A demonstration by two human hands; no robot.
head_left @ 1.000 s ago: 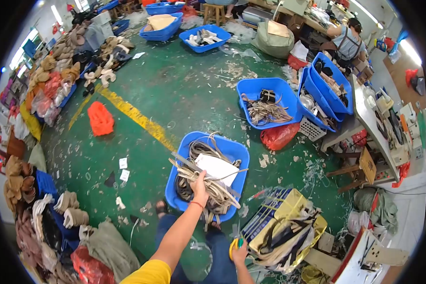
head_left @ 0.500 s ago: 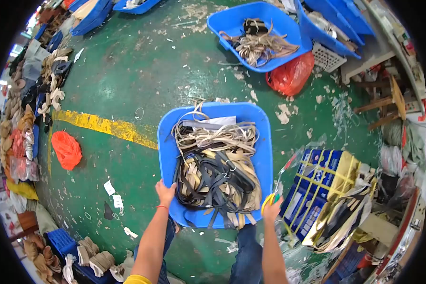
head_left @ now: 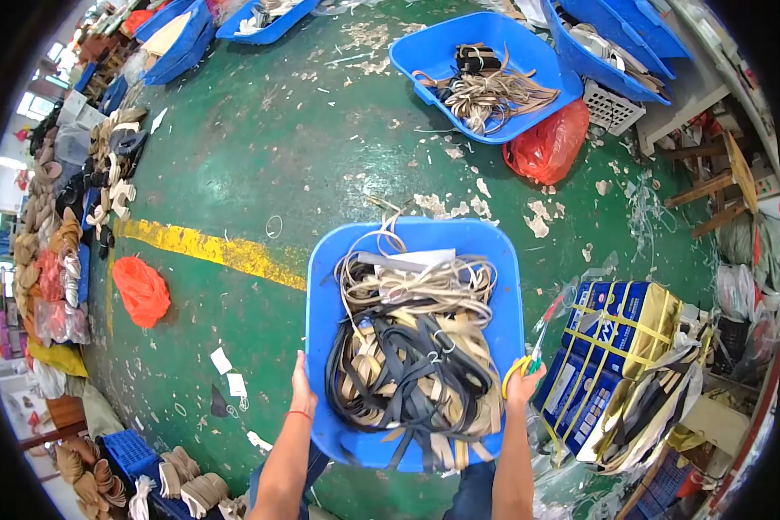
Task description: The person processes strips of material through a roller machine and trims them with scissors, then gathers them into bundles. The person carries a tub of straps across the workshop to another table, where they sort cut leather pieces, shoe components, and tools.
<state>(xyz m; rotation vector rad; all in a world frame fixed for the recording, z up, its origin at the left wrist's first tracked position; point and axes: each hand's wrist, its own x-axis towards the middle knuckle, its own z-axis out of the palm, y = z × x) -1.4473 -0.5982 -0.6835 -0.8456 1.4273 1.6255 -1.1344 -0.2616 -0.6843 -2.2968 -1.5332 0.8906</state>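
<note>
A blue tub [head_left: 316, 260] full of coiled black and beige straps [head_left: 407, 347] fills the lower middle, with a white paper [head_left: 420, 258] among the straps at its far end. My left hand [head_left: 301, 394] presses against the tub's left side, its fingers partly hidden by the rim. On the right side, my right hand [head_left: 524, 381] holds scissors [head_left: 516, 371] with yellow and green handles, close against the tub's edge. The scissors' blades point up and away from me.
A strapped blue box [head_left: 611, 347] with loose strips stands right of the tub. Another blue tub [head_left: 425, 52] of straps and a red bag [head_left: 550, 143] lie ahead. An orange bag [head_left: 141, 292] is on the floor at left, near a yellow line [head_left: 208, 247].
The strap bundle has left my left hand and lies in the tub. Both hands have moved to the tub's sides, and the tub appears larger and closer than before.
</note>
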